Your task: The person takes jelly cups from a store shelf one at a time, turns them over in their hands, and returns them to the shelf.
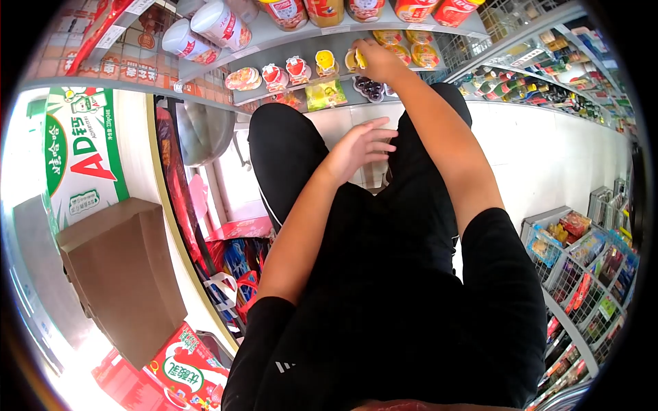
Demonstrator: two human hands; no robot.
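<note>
My right hand [375,61] reaches to the lower shelf [274,49], its fingers closed around a small yellow item [359,59]. Left of it on that shelf stand a yellow chick-shaped pack [325,62] and several red and white packs [297,69]. Stacked yellow tubs [424,56] are just to the right of the hand. My left hand [358,147] hangs over my lap between the knees, fingers spread, holding nothing.
White and red cups [221,25] line the shelf above. A green and yellow bag [325,94] lies at the lower shelf's front. A brown carton [123,274] is at left, wire baskets [576,267] at right, bottles [528,89] at upper right.
</note>
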